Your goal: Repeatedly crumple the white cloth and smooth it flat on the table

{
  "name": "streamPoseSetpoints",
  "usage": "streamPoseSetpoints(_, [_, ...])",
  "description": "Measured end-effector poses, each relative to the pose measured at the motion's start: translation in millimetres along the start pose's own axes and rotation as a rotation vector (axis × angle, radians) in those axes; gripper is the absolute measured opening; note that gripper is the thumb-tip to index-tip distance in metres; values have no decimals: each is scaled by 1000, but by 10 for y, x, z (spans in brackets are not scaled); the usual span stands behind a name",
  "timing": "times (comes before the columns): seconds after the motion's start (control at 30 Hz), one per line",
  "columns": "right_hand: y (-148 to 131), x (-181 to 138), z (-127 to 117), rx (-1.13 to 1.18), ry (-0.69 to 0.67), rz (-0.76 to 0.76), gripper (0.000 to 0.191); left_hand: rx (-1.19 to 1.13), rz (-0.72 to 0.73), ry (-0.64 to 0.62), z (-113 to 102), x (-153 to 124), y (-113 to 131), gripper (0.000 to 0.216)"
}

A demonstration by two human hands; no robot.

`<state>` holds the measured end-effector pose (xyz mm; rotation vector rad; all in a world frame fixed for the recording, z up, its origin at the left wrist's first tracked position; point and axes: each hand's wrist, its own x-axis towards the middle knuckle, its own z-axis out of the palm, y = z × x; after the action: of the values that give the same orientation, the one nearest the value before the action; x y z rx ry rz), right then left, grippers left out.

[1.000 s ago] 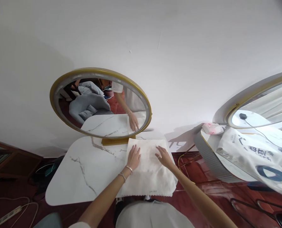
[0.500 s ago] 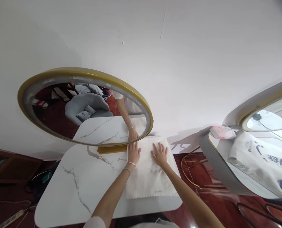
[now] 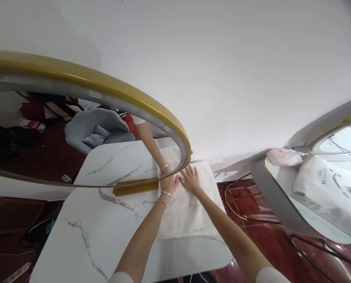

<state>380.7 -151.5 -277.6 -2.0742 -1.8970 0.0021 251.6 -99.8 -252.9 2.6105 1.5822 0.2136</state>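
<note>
A white cloth with a scalloped edge (image 3: 190, 220) lies spread over the right side of a white marble-patterned table (image 3: 119, 243). My left hand (image 3: 169, 184) presses on its left part, close under the mirror, and the mirror's rim partly overlaps the fingers. Bracelets circle that wrist. Flat on the cloth, my right hand (image 3: 191, 179) rests with fingers spread, its thumb side next to my left hand. A ring shows on one finger. Slight creases run through the cloth below the hands.
A gold-framed mirror (image 3: 104, 80) leans over the table's back, reflecting a grey armchair (image 3: 100, 129). Its gold base (image 3: 135, 187) stands on the table. To the right, another table (image 3: 270, 196) bears a pink-and-white packet (image 3: 284, 157) and a printed white bag (image 3: 326, 184). The floor is red tile.
My right hand has slid left and toward the wall, now beside my left hand. The cloth has shifted slightly toward the wall. My view has come nearer to the mirror.
</note>
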Motion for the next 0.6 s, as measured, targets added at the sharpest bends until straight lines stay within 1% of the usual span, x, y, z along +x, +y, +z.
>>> streamPoseSetpoints(0.13, [413, -113, -117, 29, -16, 5, 46, -34, 31, -18, 65, 45, 249, 42])
streamPoseSetpoints(0.23, [718, -329, -203, 6, 39, 129, 48, -70, 52, 4, 101, 63, 377, 46])
streamPoseSetpoints(0.3, [832, -488, -244, -26, 64, 208, 51, -104, 79, 41, 110, 75, 419, 47])
streamPoseSetpoints(0.4, [843, -683, -279, -59, 99, 211, 50, -173, 193, 92, 107, 20, 452, 45])
streamPoseSetpoints(0.47, [781, -792, -300, -63, 153, 173, 47, -211, 278, 100, 97, -131, 473, 43])
streamPoseSetpoints(0.53, [697, -920, -332, -31, 180, 100, 49, -222, 302, 98, 78, -396, 488, 43])
streamPoseSetpoints(0.6, [591, -1097, -385, 10, 158, 26, 57, -216, 270, 102, 41, -757, 484, 57])
